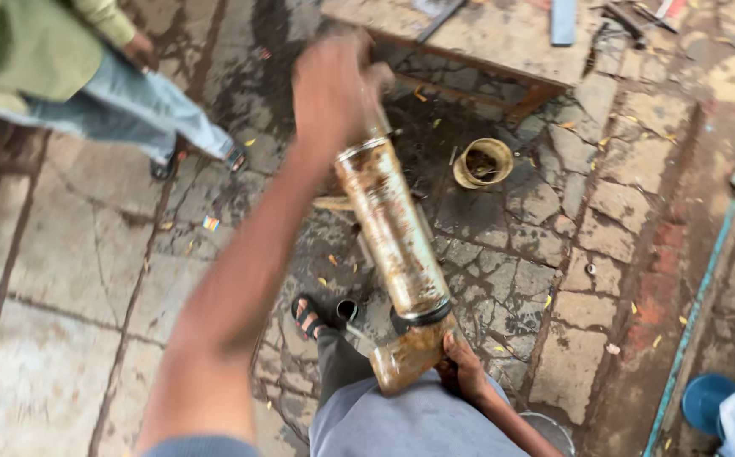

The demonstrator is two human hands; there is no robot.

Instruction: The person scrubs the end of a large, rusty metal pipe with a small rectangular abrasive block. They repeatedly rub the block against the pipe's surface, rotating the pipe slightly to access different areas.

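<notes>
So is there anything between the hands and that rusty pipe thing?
Nothing visible. The left hand grips the top of the rusty, grease-smeared metal cylinder, and the right hand holds its lower end against the grey-trousered knee. Both hands touch it directly.

round tin (482,162), wooden bench (503,38), blue bowl (706,399)

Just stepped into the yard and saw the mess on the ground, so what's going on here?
A person is handling a long rusty metal cylinder, greasy and tilted, its lower end propped against their knee. The left hand grips the narrow rod at the upper end, blurred as if moving; the right hand steadies the lower end. A dirty round tin sits on the cracked stone floor beside a low wooden bench. Another person stands off to the upper left.
</notes>
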